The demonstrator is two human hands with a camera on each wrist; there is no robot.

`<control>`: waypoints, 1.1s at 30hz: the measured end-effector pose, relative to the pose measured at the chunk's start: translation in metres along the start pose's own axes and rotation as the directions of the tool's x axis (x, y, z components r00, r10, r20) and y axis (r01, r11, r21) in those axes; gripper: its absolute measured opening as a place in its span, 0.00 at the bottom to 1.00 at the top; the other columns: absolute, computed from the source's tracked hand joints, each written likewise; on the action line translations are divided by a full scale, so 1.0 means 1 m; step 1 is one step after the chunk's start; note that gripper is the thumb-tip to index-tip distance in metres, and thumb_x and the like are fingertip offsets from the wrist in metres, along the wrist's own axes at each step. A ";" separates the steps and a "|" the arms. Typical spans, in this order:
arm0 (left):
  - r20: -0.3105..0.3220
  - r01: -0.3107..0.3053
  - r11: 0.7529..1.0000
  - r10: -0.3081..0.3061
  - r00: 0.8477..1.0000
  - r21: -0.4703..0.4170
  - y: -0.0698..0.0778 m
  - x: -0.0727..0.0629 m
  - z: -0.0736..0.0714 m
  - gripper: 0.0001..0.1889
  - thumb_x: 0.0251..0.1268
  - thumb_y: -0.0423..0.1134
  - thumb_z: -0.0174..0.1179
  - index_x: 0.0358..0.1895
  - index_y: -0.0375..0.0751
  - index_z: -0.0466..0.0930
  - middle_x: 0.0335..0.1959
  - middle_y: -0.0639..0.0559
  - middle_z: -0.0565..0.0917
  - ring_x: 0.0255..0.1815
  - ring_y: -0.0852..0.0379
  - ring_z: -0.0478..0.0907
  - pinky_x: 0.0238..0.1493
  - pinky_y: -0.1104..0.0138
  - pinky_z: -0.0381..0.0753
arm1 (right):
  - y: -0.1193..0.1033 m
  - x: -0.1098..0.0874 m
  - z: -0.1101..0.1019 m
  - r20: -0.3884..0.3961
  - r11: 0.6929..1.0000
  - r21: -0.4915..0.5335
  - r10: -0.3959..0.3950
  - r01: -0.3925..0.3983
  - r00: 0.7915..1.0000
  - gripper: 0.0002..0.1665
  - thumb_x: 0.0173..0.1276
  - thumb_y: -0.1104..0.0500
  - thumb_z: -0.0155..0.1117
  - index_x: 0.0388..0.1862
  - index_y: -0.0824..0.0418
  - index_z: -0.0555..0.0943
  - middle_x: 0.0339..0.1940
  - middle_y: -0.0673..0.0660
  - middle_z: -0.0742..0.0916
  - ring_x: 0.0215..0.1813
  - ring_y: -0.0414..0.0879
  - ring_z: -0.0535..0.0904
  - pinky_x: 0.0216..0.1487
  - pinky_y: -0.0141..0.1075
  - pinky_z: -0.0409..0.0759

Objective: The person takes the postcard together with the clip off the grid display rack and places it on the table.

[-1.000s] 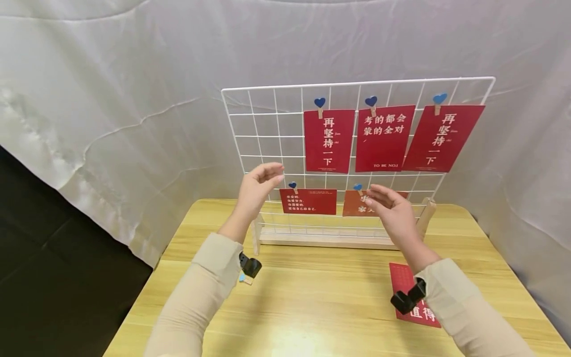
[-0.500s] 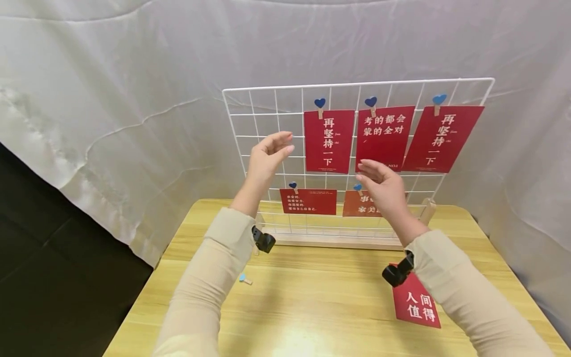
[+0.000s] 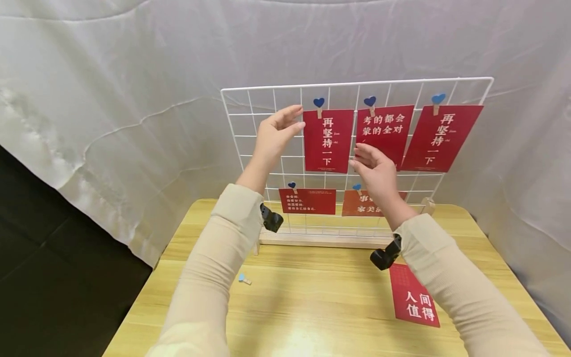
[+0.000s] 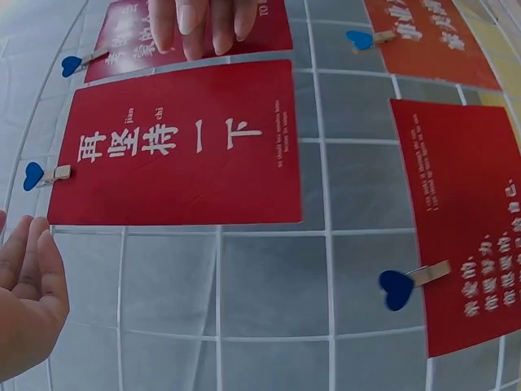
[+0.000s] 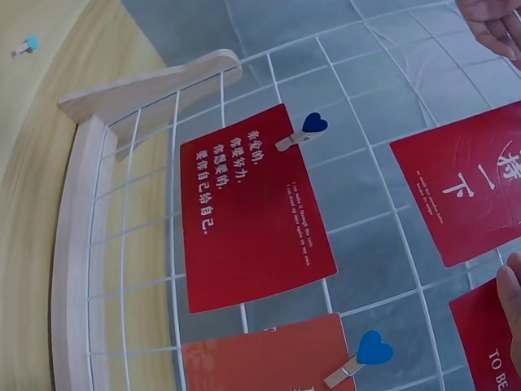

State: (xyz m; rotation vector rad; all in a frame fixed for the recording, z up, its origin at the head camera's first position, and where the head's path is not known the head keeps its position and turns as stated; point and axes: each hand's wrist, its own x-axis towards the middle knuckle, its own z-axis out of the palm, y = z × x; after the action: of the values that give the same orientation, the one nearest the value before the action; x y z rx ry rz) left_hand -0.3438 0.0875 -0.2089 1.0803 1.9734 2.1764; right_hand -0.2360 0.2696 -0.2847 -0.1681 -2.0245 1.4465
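A red card with white characters (image 3: pixel 336 148) hangs from a dark-blue heart clothespin (image 3: pixel 318 103) on a white wire grid (image 3: pixel 263 88). My left hand (image 3: pixel 277 134) is raised at that card's upper left corner, fingers gently bent, thumb apart; nothing shows between them. In the left wrist view, its fingertips are just beside the corner. My right hand (image 3: pixel 378 173) stands by the card's lower right edge, its fingers overlapping the middle card (image 3: pixel 385 124) and hiding its lower part. Another red card (image 3: pixel 446 139) hangs at the right under a light-blue heart clothespin (image 3: pixel 438 99).
Below hang a smaller red card (image 3: pixel 308 202) and an orange card (image 3: pixel 352 208), partly behind my right hand. The grid stands in a wooden base (image 3: pixel 321 240) on the table (image 3: pixel 312 297). A loose light-blue heart clothespin (image 3: pixel 244 279) and a red card (image 3: pixel 412 297) lie there.
Both hands have risen along the grid, the left one up and right toward the first top-row card, the right one up and left from the orange card. The cards have stayed in place.
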 end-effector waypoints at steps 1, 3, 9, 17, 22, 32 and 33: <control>0.006 0.001 1.000 -0.001 1.000 0.007 0.002 0.002 0.000 0.19 0.53 0.31 0.58 0.51 0.36 0.73 0.50 0.47 0.75 0.47 0.57 0.73 0.47 0.72 0.70 | 0.000 0.001 0.001 -0.003 1.000 0.007 0.000 0.000 1.000 0.26 0.58 0.58 0.59 0.56 0.58 0.70 0.52 0.56 0.76 0.50 0.45 0.72 0.45 0.30 0.73; 0.019 -0.005 1.000 0.004 1.000 0.030 0.004 0.006 0.001 0.19 0.53 0.31 0.58 0.52 0.38 0.73 0.50 0.49 0.75 0.47 0.59 0.73 0.47 0.72 0.70 | -0.002 0.003 0.002 -0.011 1.000 0.010 0.002 -0.002 1.000 0.25 0.58 0.58 0.59 0.56 0.57 0.70 0.52 0.56 0.76 0.50 0.45 0.72 0.45 0.31 0.73; 0.048 0.002 0.998 -0.006 0.999 0.069 0.010 0.013 0.007 0.20 0.54 0.34 0.58 0.53 0.43 0.72 0.50 0.54 0.75 0.46 0.61 0.72 0.47 0.73 0.69 | -0.007 0.008 0.005 -0.048 1.000 -0.002 0.029 -0.030 0.998 0.24 0.58 0.57 0.59 0.55 0.57 0.71 0.51 0.56 0.77 0.51 0.45 0.71 0.47 0.33 0.72; 0.077 0.005 0.994 -0.013 0.997 0.106 0.016 0.018 0.014 0.21 0.54 0.34 0.58 0.54 0.43 0.71 0.51 0.54 0.75 0.45 0.61 0.73 0.45 0.73 0.70 | -0.008 0.010 0.008 -0.062 0.999 0.007 0.039 -0.039 0.997 0.22 0.59 0.58 0.58 0.54 0.57 0.72 0.49 0.56 0.78 0.49 0.44 0.72 0.46 0.33 0.73; 0.058 0.037 0.983 -0.048 0.997 0.179 0.021 0.020 0.016 0.21 0.54 0.37 0.58 0.54 0.47 0.71 0.51 0.56 0.74 0.46 0.62 0.72 0.44 0.72 0.71 | -0.010 0.012 0.012 -0.065 0.999 0.008 0.041 -0.040 0.997 0.22 0.58 0.58 0.59 0.54 0.56 0.72 0.49 0.55 0.78 0.48 0.44 0.72 0.45 0.33 0.73; 0.035 0.120 0.930 -0.141 0.989 0.347 0.028 0.035 0.024 0.22 0.54 0.39 0.58 0.56 0.50 0.70 0.50 0.55 0.75 0.48 0.63 0.70 0.43 0.72 0.71 | -0.014 0.017 0.017 -0.105 0.997 0.064 0.045 -0.039 0.993 0.22 0.59 0.60 0.58 0.54 0.58 0.73 0.47 0.57 0.78 0.49 0.43 0.72 0.42 0.28 0.73; 0.032 0.124 0.923 -0.146 0.989 0.364 0.028 0.036 0.025 0.22 0.54 0.39 0.58 0.56 0.49 0.70 0.50 0.55 0.75 0.48 0.63 0.70 0.43 0.72 0.70 | -0.014 0.018 0.017 -0.109 0.997 0.069 0.044 -0.037 0.993 0.21 0.59 0.61 0.58 0.53 0.58 0.73 0.47 0.57 0.78 0.49 0.43 0.72 0.42 0.29 0.73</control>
State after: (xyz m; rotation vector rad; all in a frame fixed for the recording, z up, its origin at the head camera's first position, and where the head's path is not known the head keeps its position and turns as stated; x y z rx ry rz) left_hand -0.3473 0.1196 -0.1676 0.9876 2.4039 1.7350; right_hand -0.2558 0.2584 -0.2683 -0.2567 -1.8913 1.4945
